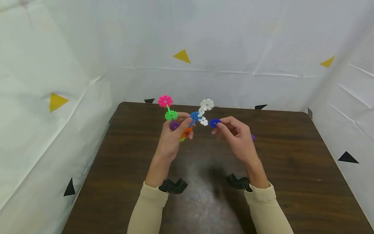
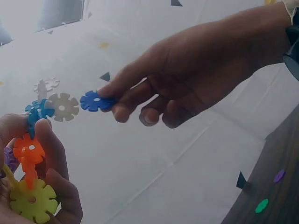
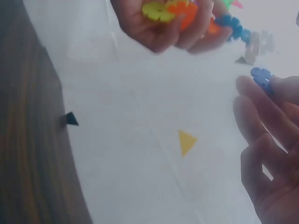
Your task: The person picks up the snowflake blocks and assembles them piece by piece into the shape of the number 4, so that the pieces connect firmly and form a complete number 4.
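Brown table; left hand grips disc cluster, right hand pinches blue disc

Brown table, white backdrop, yellow triangles

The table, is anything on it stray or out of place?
Two loose discs, a purple disc and a green disc, lie on the table apart from the cluster in the left hand. Nothing looks broken or spilled.

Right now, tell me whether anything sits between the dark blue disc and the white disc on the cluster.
Nothing visible does. The dark blue disc, pinched by the right hand, sits just beside the white disc, with open air between.
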